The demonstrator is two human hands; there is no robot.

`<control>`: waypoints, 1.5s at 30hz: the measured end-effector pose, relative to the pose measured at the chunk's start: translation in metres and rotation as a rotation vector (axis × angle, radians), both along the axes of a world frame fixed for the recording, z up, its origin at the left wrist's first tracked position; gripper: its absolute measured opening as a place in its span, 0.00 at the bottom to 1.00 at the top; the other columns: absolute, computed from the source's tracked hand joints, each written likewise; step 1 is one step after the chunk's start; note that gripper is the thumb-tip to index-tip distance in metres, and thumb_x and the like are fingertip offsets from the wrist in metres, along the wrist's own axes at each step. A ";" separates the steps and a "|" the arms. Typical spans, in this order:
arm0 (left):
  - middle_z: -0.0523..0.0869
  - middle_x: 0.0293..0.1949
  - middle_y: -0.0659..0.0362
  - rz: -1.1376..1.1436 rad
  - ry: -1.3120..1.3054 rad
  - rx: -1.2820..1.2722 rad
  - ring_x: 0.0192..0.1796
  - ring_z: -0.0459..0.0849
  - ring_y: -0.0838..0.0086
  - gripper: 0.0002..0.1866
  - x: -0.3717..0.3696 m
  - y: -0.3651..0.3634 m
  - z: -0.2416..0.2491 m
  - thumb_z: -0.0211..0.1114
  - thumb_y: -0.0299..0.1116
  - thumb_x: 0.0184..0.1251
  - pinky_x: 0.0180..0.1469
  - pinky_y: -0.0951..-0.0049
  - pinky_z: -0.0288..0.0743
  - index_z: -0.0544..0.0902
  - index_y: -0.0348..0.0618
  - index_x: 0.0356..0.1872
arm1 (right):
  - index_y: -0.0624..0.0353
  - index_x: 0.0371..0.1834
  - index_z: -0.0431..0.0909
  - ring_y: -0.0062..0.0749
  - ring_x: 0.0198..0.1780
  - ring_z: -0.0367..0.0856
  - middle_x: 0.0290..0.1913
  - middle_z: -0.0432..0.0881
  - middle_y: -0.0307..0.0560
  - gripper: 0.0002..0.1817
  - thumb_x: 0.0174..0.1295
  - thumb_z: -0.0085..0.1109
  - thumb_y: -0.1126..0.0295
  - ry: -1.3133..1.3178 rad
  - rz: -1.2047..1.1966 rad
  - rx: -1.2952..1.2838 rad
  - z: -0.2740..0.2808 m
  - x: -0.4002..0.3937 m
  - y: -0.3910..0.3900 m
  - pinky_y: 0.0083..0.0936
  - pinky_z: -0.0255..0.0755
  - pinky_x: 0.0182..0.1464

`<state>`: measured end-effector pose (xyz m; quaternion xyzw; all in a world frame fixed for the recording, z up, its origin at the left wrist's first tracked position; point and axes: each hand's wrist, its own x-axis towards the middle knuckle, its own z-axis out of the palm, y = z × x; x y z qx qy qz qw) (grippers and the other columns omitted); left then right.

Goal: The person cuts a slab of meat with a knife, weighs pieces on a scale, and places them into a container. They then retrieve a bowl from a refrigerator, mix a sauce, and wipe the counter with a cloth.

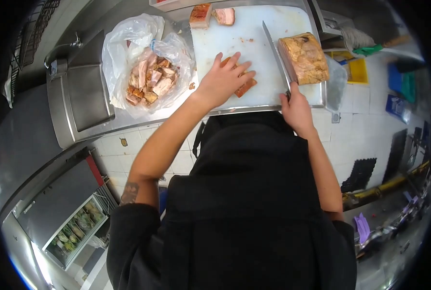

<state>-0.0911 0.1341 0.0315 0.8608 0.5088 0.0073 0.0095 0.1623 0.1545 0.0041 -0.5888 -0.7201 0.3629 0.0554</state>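
On the white cutting board (pixel 210 46), my left hand (pixel 222 79) lies with its fingers spread over a piece of browned meat (pixel 246 89), partly hidden beneath it. My right hand (pixel 297 108) is closed around the handle of a long knife (pixel 275 48), whose blade points away from me over the board. Just right of the blade sits a large block of meat (pixel 305 58). Two smaller meat pieces, one browned (pixel 200 16) and one paler (pixel 224 17), are at the board's far left corner. An open plastic bag (pixel 116 46) to the left holds several meat chunks (pixel 152 79).
A steel sink (pixel 87 87) is at the left of the counter. Beyond the board's right side are a green-handled tool (pixel 368 50), a yellow container (pixel 358 71) and blue containers (pixel 398 107). The board's metal tray edge (pixel 249 109) runs close to my body.
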 end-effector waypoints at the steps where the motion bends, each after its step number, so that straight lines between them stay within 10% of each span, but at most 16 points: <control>1: 0.76 0.60 0.60 -0.022 0.040 -0.146 0.65 0.72 0.59 0.28 -0.001 0.014 -0.007 0.66 0.23 0.53 0.65 0.48 0.66 0.75 0.50 0.58 | 0.63 0.47 0.66 0.68 0.39 0.81 0.34 0.83 0.67 0.14 0.66 0.58 0.69 0.003 -0.008 0.007 -0.001 0.000 -0.001 0.57 0.74 0.41; 5: 0.82 0.43 0.56 -0.030 -0.198 -0.366 0.50 0.80 0.56 0.15 -0.017 0.033 -0.015 0.71 0.30 0.51 0.47 0.55 0.77 0.77 0.46 0.40 | 0.65 0.49 0.70 0.64 0.41 0.83 0.35 0.83 0.66 0.13 0.69 0.50 0.68 -0.026 -0.059 -0.067 -0.004 -0.007 -0.009 0.56 0.75 0.44; 7: 0.85 0.31 0.50 -0.007 -0.575 -0.618 0.36 0.85 0.58 0.07 -0.031 0.040 -0.027 0.69 0.30 0.57 0.40 0.60 0.76 0.81 0.41 0.34 | 0.66 0.30 0.79 0.60 0.41 0.83 0.36 0.83 0.66 0.10 0.64 0.51 0.72 -0.039 -0.051 -0.064 -0.012 -0.008 -0.015 0.51 0.76 0.43; 9: 0.86 0.43 0.57 0.271 -0.915 -0.799 0.47 0.84 0.72 0.23 -0.044 0.025 -0.019 0.74 0.31 0.55 0.52 0.67 0.78 0.80 0.40 0.52 | 0.66 0.37 0.77 0.59 0.41 0.83 0.38 0.83 0.65 0.08 0.63 0.50 0.73 0.062 -0.063 -0.053 -0.022 -0.004 -0.017 0.51 0.76 0.43; 14: 0.70 0.69 0.53 0.725 -1.465 -0.918 0.68 0.71 0.63 0.54 -0.075 -0.009 -0.006 0.78 0.26 0.40 0.69 0.62 0.69 0.61 0.41 0.75 | 0.62 0.46 0.66 0.61 0.38 0.82 0.32 0.82 0.61 0.09 0.66 0.50 0.71 0.175 -0.120 0.053 -0.017 -0.006 -0.016 0.55 0.73 0.39; 21: 0.73 0.65 0.52 0.538 -2.000 -0.863 0.66 0.74 0.57 0.48 -0.037 0.000 0.000 0.73 0.26 0.46 0.68 0.57 0.71 0.61 0.42 0.74 | 0.62 0.45 0.65 0.61 0.39 0.82 0.33 0.82 0.61 0.09 0.65 0.51 0.71 0.157 -0.074 0.065 -0.011 -0.005 -0.017 0.55 0.73 0.39; 25: 0.75 0.64 0.54 0.575 -1.721 -0.840 0.65 0.76 0.59 0.48 -0.041 0.012 0.005 0.75 0.26 0.44 0.67 0.58 0.71 0.64 0.40 0.72 | 0.61 0.47 0.66 0.62 0.40 0.84 0.34 0.84 0.62 0.11 0.62 0.50 0.73 0.142 -0.072 -0.010 0.004 -0.005 -0.012 0.56 0.75 0.40; 31: 0.77 0.52 0.45 0.418 -0.168 -0.205 0.52 0.77 0.45 0.35 -0.036 0.006 -0.054 0.74 0.36 0.40 0.55 0.51 0.75 0.76 0.42 0.56 | 0.62 0.48 0.65 0.63 0.40 0.83 0.35 0.83 0.63 0.12 0.65 0.51 0.69 0.169 -0.042 0.053 -0.026 -0.009 -0.012 0.56 0.74 0.40; 45: 0.77 0.50 0.47 0.423 -0.125 -0.241 0.54 0.75 0.47 0.37 -0.037 0.008 -0.061 0.76 0.39 0.39 0.58 0.54 0.71 0.76 0.42 0.57 | 0.63 0.47 0.65 0.63 0.40 0.83 0.35 0.83 0.64 0.12 0.68 0.50 0.66 0.180 -0.034 0.019 -0.014 -0.004 -0.010 0.55 0.74 0.41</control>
